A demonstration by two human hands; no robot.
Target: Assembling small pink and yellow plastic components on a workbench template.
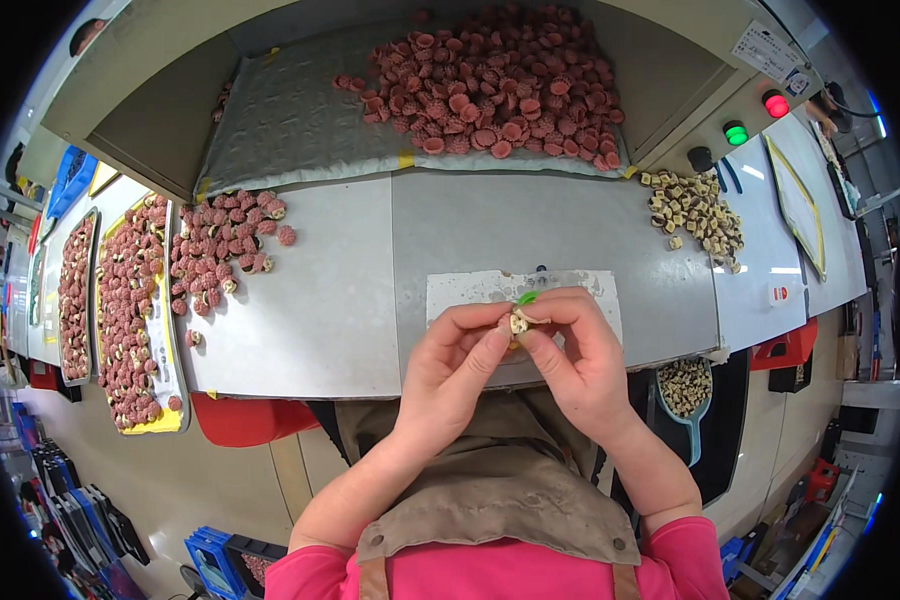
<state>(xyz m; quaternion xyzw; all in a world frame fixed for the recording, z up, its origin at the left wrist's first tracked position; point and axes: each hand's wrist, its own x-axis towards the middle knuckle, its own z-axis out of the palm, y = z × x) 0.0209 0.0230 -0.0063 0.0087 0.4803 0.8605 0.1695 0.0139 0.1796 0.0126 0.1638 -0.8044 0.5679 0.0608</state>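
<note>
Two bare hands of mine, the left hand (442,378) and the right hand (578,350), meet above a white board (448,290) at the near edge of the grey table (290,310). Between my fingertips I pinch a small cream piece (518,325), gripped by thumb and finger and held just over the board, in front of my apron (510,470). A bright green thing (526,298) shows beside my right forefinger; it is mostly hidden, so I cannot tell what it is. Farther back, a large heap of pinkish-red, raspberry-like shells (500,90) lies on a grey cloth (300,125). Near the table's right end I have a pile of cream-and-dark-brown blocks (705,218), well apart from my hands. Toward the left end lie pink, berry-like pieces (220,240), some showing cream, next to a yellow-edged tray (173,375) covered with more of them. Below the table, to my right, a blue scoop (695,435) holds small pale-and-dark bits (684,385). A red light (775,103) and a green light (735,133) glow at upper right.
</note>
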